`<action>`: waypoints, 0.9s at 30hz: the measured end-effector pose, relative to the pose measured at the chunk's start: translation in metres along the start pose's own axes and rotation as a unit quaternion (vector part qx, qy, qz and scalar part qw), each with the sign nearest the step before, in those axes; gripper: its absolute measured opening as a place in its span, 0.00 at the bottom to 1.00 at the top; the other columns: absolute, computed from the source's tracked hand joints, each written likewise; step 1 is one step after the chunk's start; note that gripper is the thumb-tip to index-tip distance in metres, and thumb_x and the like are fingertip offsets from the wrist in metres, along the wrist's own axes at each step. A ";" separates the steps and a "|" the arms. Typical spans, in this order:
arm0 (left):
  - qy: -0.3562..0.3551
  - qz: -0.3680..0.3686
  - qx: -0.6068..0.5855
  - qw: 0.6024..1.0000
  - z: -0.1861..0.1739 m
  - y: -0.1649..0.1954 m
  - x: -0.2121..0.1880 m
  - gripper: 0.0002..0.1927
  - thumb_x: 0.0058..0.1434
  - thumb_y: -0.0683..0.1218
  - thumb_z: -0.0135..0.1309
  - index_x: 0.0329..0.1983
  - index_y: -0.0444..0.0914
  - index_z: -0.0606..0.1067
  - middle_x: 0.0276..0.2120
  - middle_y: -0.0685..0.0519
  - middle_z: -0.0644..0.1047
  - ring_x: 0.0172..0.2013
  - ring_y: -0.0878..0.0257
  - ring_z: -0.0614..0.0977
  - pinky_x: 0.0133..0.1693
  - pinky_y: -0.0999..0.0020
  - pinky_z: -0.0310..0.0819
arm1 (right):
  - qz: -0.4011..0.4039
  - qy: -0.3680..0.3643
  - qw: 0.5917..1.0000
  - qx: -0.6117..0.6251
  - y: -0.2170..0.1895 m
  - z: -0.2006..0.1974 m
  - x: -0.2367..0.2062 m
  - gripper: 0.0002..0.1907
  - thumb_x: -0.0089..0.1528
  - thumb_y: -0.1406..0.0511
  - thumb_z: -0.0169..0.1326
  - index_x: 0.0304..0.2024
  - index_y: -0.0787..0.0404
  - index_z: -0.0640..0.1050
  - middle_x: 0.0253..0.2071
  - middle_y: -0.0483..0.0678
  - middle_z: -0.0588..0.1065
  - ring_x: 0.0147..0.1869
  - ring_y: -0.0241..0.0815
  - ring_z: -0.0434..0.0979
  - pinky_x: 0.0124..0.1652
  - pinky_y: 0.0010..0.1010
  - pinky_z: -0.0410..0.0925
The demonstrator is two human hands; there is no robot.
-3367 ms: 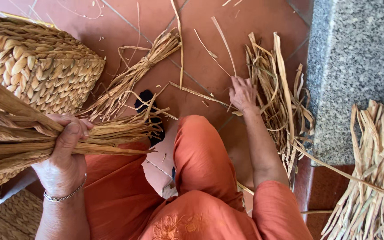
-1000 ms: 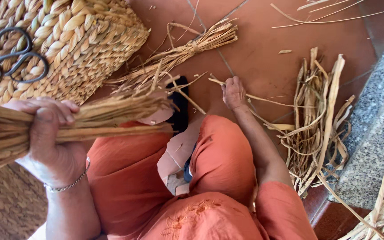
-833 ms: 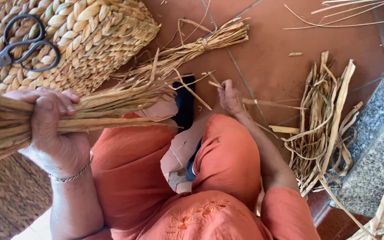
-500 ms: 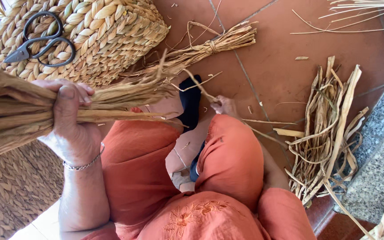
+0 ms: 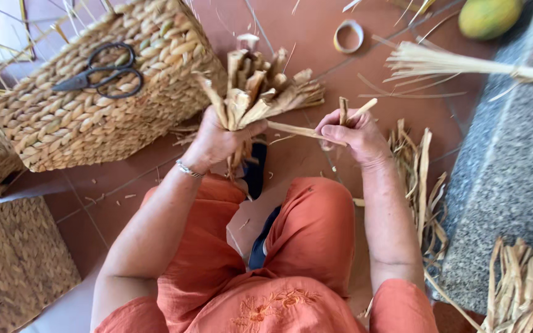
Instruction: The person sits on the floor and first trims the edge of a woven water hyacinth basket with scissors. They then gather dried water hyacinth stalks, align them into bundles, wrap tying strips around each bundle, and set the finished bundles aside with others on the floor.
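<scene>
My left hand [image 5: 217, 139] is closed tight around a thick bundle of dried leaves [image 5: 260, 92], the cut ends fanning up and away from me above my fist. My right hand [image 5: 356, 132] is curled shut on a few flat straw strips [image 5: 316, 131]; one runs across from the bundle to my fingers, and two short ends stick up past my knuckles. Both hands hang over the red tiled floor [image 5: 316, 37], just beyond my knees in orange trousers [image 5: 309, 228].

To the left of the bundle stands a woven basket [image 5: 94, 117], turned so its flat plaited face is up, and black scissors [image 5: 100, 71] lie on it. I cannot see inside it. Another woven piece [image 5: 13, 259] sits at my lower left.

By my right forearm lies a loose heap of dried leaves [image 5: 421, 179], next to a speckled stone ledge [image 5: 507, 172]. Farther off, a roll of tape [image 5: 348, 36], a tied straw sheaf [image 5: 458, 65] and a green fruit [image 5: 488, 15].
</scene>
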State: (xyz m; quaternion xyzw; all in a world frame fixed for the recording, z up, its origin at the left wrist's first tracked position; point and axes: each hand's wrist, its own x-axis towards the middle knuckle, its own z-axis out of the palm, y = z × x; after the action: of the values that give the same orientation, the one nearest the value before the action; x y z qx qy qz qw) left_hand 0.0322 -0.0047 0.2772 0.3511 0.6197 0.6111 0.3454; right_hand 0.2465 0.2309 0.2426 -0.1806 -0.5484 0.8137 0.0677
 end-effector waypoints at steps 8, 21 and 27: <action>-0.102 -0.102 -0.123 0.982 0.030 0.053 -0.003 0.14 0.63 0.39 0.60 0.51 0.34 0.77 0.40 0.52 0.83 0.41 0.65 0.85 0.42 0.66 0.84 | -0.122 -0.034 0.973 0.194 -0.046 0.048 -0.013 0.15 0.64 0.70 0.58 0.53 0.70 0.79 0.41 0.60 0.79 0.28 0.31 0.66 0.31 0.22 0.60; -0.094 -0.055 -0.224 0.969 0.074 0.052 0.002 0.11 0.60 0.40 0.66 0.43 0.34 0.77 0.33 0.53 0.80 0.33 0.65 0.81 0.34 0.69 0.79 | -0.241 0.101 0.944 0.202 -0.052 0.092 -0.050 0.18 0.74 0.54 0.47 0.58 0.59 0.72 0.47 0.45 0.74 0.42 0.34 0.70 0.37 0.27 0.61; -0.088 -0.022 -0.275 0.957 0.100 0.054 -0.007 0.16 0.58 0.40 0.68 0.48 0.35 0.77 0.38 0.54 0.80 0.36 0.65 0.80 0.39 0.69 0.78 | -0.227 0.199 0.952 0.059 -0.039 0.105 -0.062 0.22 0.76 0.55 0.47 0.64 0.63 0.74 0.47 0.47 0.74 0.47 0.37 0.71 0.48 0.33 0.67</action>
State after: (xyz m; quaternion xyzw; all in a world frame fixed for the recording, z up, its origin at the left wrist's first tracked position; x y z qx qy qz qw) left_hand 0.1226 0.0415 0.3299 0.2810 0.4023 0.7170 0.4951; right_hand 0.2613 0.1360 0.3272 -0.2056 -0.5017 0.7552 0.3685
